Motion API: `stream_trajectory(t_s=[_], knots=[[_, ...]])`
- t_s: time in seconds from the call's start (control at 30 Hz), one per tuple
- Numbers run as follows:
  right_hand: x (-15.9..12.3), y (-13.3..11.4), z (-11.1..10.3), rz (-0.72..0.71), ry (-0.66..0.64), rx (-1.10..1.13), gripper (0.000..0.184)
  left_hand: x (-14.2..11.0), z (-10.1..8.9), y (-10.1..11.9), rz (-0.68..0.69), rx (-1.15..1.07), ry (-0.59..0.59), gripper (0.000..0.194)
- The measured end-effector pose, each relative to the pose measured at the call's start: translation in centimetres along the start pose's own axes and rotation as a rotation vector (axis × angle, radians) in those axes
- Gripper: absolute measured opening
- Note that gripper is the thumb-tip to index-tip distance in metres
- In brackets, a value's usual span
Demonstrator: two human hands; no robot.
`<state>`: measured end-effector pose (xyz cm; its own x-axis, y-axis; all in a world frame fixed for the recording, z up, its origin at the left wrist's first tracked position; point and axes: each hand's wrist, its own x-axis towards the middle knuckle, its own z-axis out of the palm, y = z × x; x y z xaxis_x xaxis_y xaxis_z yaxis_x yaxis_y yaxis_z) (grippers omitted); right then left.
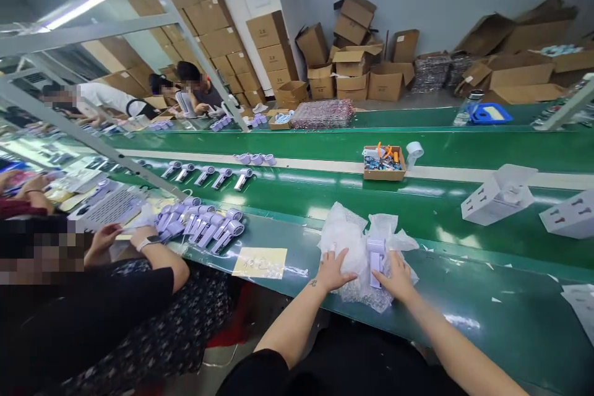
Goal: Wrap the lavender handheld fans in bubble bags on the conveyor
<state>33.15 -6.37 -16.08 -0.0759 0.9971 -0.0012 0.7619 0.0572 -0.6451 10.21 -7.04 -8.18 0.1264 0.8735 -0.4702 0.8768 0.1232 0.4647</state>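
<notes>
A lavender handheld fan [375, 260] lies on clear bubble wrap [381, 302] at the near edge of the green work table, its round head pointing away from me. Another bubble-wrap piece [341, 229] sits to its left, bunched up. My left hand [333, 270] rests on that piece with thumb and fingers spread, holding nothing. My right hand [398, 275] grips the wrap along the fan's right side, its thumb against the fan's handle. The undersides of its fingers are hidden.
A co-worker at the left handles things beside a pile of lavender fans [204, 223]. A yellow paper [260, 262] lies nearby. Across the green belt stand a parts box [384, 164] and white boxes [494, 195]. Cartons [352, 68] are stacked behind.
</notes>
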Motion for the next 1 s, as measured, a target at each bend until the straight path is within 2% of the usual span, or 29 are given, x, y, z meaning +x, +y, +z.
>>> stream_trajectory(t_s=[0.17,0.23,0.3,0.4,0.47,0.53,0.6,0.67,0.73,0.83,0.9,1.0], knots=[[-0.8,-1.1,0.9,0.023,0.003,0.025,0.072,0.2,-0.4,-1.4,0.035,-0.033,-0.036,0.093],[-1.0,-1.0,0.3,0.05,0.006,0.037,0.073,0.3,-0.9,-1.8,0.038,-0.093,-0.039,0.095],[-1.2,-0.5,-0.9,0.125,0.034,0.059,0.074,0.4,-1.4,-2.4,0.042,-0.169,0.015,0.096],[-1.8,0.6,-3.7,0.251,0.084,0.155,0.068,0.3,-2.2,-3.3,0.076,-0.317,0.202,0.088],[-2.6,1.2,-5.6,0.286,0.125,0.248,0.06,-0.3,-2.5,-3.8,0.072,-0.453,0.367,0.072],[-3.5,1.1,-7.1,0.301,0.178,0.298,0.052,-1.6,-2.5,-4.2,-0.004,-0.614,0.533,0.053],[-4.4,0.4,-8.0,0.285,0.18,0.293,0.047,-3.9,-1.4,-4.3,-0.16,-0.731,0.646,0.041],[-5.2,-1.1,-8.1,0.207,0.051,0.281,0.042,-7.3,1.2,-4.2,-0.359,-0.754,0.65,0.033],[-6.2,-2.8,-7.7,0.06,-0.201,0.295,0.038,-11.5,5.3,-3.8,-0.569,-0.752,0.603,0.025],[-8.0,-4.7,-6.7,-0.169,-0.71,0.286,0.037,-18.9,13.1,-2.5,-0.896,-0.871,0.597,0.01],[-8.8,-5.3,-5.5,-0.282,-1.002,0.189,0.04,-24.4,18.6,-1.3,-1.123,-0.978,0.635,0.015],[-9.3,-6.3,-2.0,-0.487,-1.251,-0.005,0.047,-32.3,26.2,0.9,-1.442,-1.075,0.771,0.019]])
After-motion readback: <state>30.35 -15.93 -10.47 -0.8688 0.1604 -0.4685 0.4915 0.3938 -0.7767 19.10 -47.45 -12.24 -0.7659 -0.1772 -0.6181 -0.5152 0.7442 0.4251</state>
